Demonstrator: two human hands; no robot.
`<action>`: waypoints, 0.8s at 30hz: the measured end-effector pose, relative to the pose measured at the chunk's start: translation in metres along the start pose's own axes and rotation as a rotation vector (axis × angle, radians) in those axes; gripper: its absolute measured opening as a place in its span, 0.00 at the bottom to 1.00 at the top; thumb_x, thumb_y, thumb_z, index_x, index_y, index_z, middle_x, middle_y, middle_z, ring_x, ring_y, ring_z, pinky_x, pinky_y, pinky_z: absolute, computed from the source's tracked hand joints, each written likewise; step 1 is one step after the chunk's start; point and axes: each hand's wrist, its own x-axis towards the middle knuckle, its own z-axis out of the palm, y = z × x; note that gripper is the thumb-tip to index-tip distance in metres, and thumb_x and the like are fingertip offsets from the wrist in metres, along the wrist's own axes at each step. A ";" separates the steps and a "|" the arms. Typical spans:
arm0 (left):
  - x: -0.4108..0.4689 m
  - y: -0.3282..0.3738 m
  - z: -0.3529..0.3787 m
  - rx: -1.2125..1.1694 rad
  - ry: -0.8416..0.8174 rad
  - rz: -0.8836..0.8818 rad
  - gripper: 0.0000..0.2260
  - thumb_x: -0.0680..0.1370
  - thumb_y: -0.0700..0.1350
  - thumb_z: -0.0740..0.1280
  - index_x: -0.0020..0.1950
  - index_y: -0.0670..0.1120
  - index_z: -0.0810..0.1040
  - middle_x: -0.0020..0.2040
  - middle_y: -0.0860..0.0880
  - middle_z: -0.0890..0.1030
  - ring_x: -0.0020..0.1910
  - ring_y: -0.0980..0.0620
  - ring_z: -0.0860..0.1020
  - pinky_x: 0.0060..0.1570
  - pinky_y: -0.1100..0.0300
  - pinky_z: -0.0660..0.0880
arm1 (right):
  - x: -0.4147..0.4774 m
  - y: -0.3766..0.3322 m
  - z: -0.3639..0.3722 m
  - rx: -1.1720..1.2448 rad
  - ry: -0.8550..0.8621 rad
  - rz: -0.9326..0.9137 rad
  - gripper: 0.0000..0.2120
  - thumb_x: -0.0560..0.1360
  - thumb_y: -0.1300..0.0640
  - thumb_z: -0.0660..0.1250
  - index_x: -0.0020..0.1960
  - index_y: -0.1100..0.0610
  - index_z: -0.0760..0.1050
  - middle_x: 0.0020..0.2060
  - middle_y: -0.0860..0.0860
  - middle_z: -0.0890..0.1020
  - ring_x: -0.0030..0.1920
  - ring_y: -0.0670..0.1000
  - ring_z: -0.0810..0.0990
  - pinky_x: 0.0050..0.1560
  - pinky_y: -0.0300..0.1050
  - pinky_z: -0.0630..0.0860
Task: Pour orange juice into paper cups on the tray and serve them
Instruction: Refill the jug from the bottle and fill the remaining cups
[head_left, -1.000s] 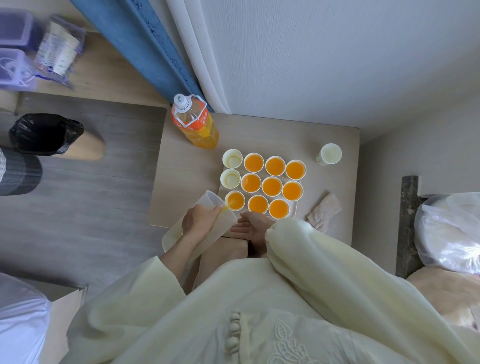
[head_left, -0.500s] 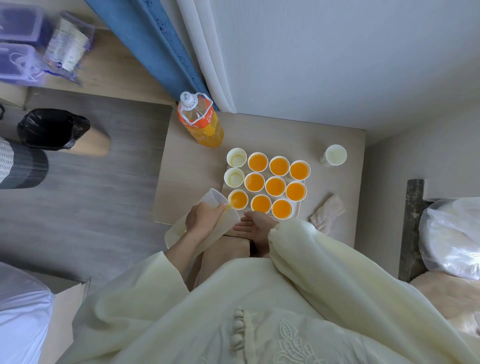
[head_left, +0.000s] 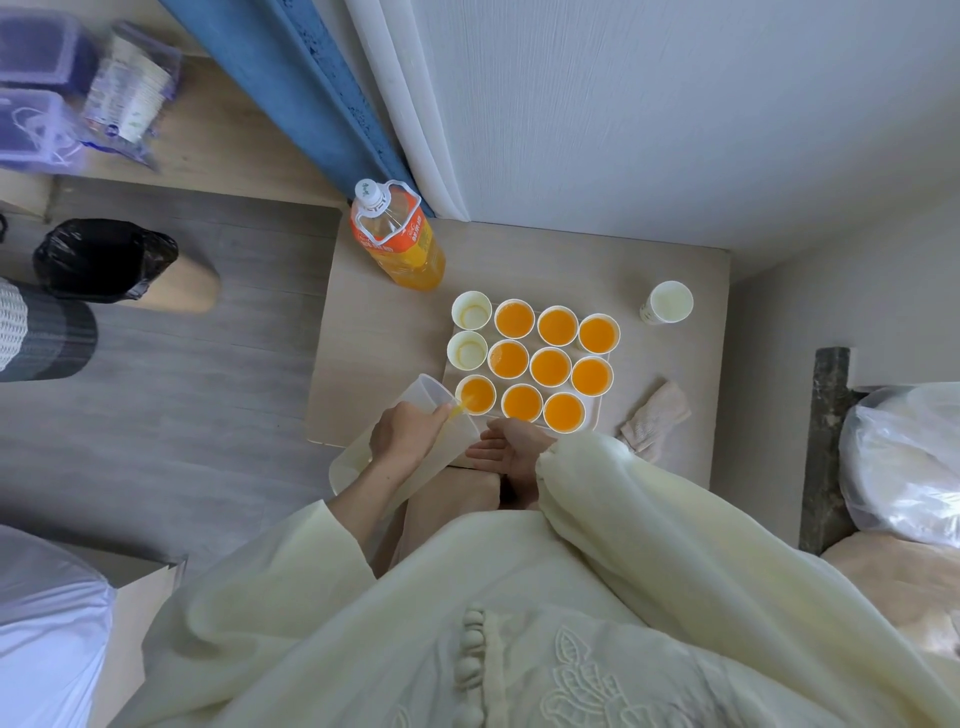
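Note:
A white tray (head_left: 598, 402) on a low light table (head_left: 379, 353) holds several paper cups, most filled with orange juice. Two cups in the left column (head_left: 471, 310) (head_left: 467, 350) hold almost none. My left hand (head_left: 402, 434) grips a tilted translucent pitcher (head_left: 431, 397), and a thin stream of juice runs from its lip into the front-left cup (head_left: 475, 393). My right hand (head_left: 511, 447) lies palm up with straight fingers against the pitcher's lower side, just in front of the tray.
An orange juice bottle (head_left: 397, 236) stands at the table's back left. A lone paper cup (head_left: 667, 302) sits at the back right, and a crumpled cloth (head_left: 655, 418) lies right of the tray. A black-bagged bin (head_left: 104, 260) stands on the floor to the left.
The pitcher stays tilted over the front-left cup and juice keeps running into it. Both hands hold nearly the same place; only the view has shifted slightly.

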 end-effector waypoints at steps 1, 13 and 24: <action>0.000 0.000 0.000 0.004 0.000 0.000 0.27 0.75 0.65 0.62 0.54 0.41 0.80 0.53 0.42 0.82 0.50 0.42 0.78 0.46 0.55 0.72 | 0.000 0.000 0.000 0.000 -0.001 -0.001 0.15 0.81 0.58 0.61 0.63 0.66 0.69 0.48 0.60 0.80 0.50 0.57 0.80 0.43 0.48 0.79; 0.000 0.001 -0.001 0.021 0.004 0.012 0.28 0.75 0.66 0.62 0.55 0.41 0.80 0.53 0.42 0.82 0.51 0.42 0.78 0.44 0.56 0.71 | -0.001 -0.001 0.000 -0.001 0.000 0.013 0.12 0.80 0.59 0.62 0.60 0.65 0.70 0.47 0.59 0.80 0.49 0.57 0.81 0.40 0.48 0.80; -0.002 0.000 -0.002 0.024 0.011 0.024 0.27 0.76 0.64 0.62 0.55 0.41 0.80 0.54 0.41 0.81 0.51 0.42 0.78 0.43 0.57 0.69 | 0.000 0.001 0.001 -0.010 0.012 0.008 0.13 0.81 0.58 0.61 0.61 0.65 0.70 0.48 0.59 0.81 0.47 0.56 0.82 0.36 0.47 0.81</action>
